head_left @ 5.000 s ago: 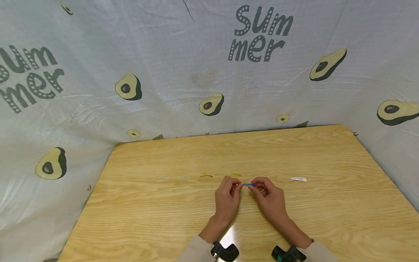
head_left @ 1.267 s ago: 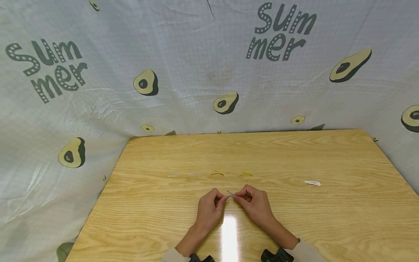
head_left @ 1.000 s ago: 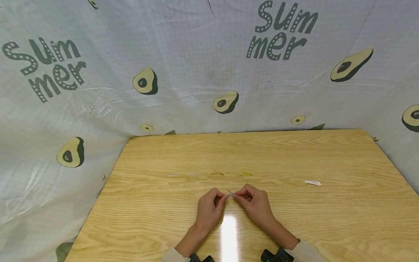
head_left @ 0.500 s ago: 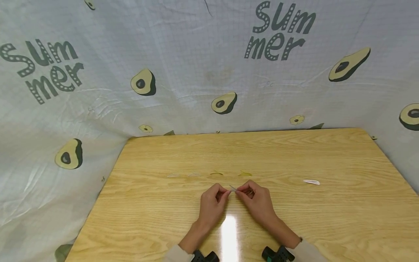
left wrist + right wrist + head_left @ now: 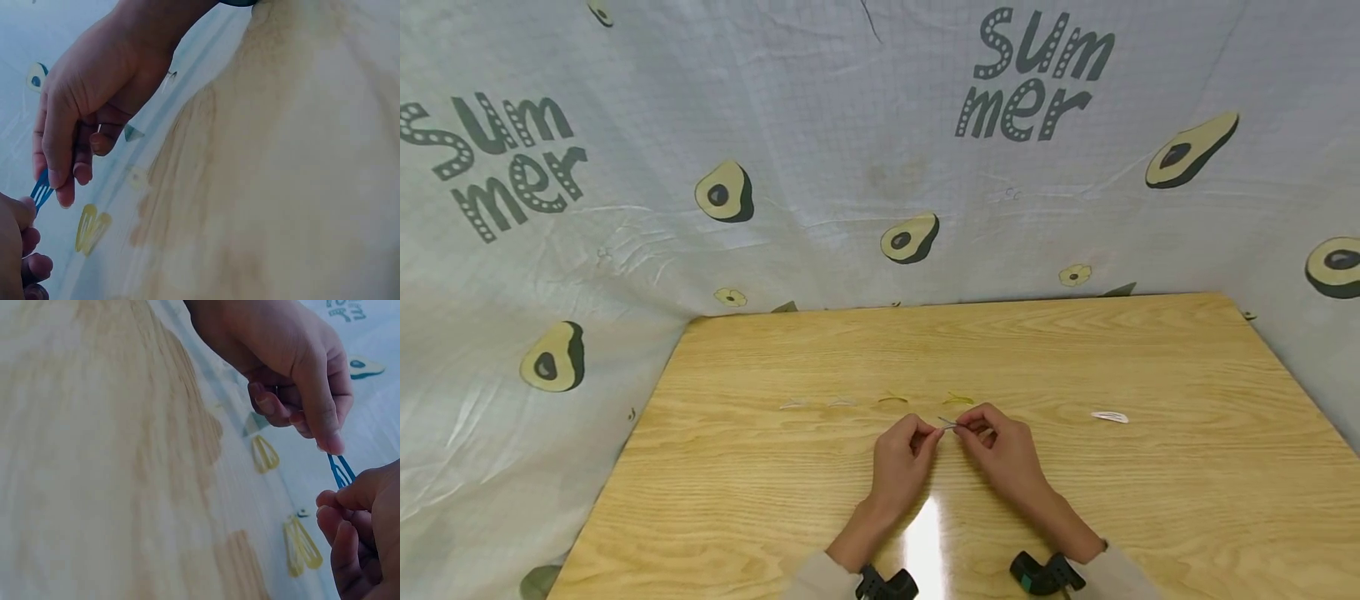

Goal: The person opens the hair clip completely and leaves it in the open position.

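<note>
A blue snap hair clip is stretched between my two hands, low over the table; one of its arms sticks up apart from the rest. My left hand pinches one end between thumb and fingertips. At the other end, my right hand has it between thumb and index finger. The blue colour and slotted frame show in the left wrist view, where the clip is partly covered by fingertips. Just beyond my hands lies a yellow hair clip, with a second yellow clip to its left.
Two pale hair clips continue the row leftward. A whitish clip lies apart on the right, looking flat. The wooden table ends at a hanging cloth printed with avocados. Black bands sit on both wrists.
Five seconds ago the blue clip looked flat; now an arm stands apart. Both hands shifted left and nearer, then over the last second slightly right and away, still pinching it.
</note>
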`<act>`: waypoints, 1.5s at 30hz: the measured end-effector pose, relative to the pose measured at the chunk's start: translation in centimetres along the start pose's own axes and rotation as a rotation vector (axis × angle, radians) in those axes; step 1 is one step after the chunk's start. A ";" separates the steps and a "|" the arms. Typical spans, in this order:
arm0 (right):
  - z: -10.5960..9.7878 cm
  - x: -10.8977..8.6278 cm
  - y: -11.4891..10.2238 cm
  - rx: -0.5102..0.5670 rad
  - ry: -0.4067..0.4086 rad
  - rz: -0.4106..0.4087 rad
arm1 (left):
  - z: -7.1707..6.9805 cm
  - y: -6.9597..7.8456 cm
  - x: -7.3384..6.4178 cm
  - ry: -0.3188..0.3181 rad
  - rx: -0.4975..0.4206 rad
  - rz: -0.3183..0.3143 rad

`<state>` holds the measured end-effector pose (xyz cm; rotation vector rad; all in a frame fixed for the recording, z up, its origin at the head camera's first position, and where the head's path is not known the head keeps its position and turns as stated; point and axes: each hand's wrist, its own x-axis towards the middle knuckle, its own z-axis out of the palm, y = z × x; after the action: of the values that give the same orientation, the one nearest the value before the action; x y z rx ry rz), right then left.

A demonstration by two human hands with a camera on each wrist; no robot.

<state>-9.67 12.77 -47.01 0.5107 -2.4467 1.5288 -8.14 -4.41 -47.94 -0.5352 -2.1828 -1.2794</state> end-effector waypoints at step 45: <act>-4.8 0.1 3.5 -0.187 0.230 0.069 | 8.5 1.5 2.8 0.025 0.255 -0.087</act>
<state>-11.16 18.50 -47.77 0.2054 -2.4147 1.2852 -11.60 3.94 -48.48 -0.3242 -2.3254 -1.0232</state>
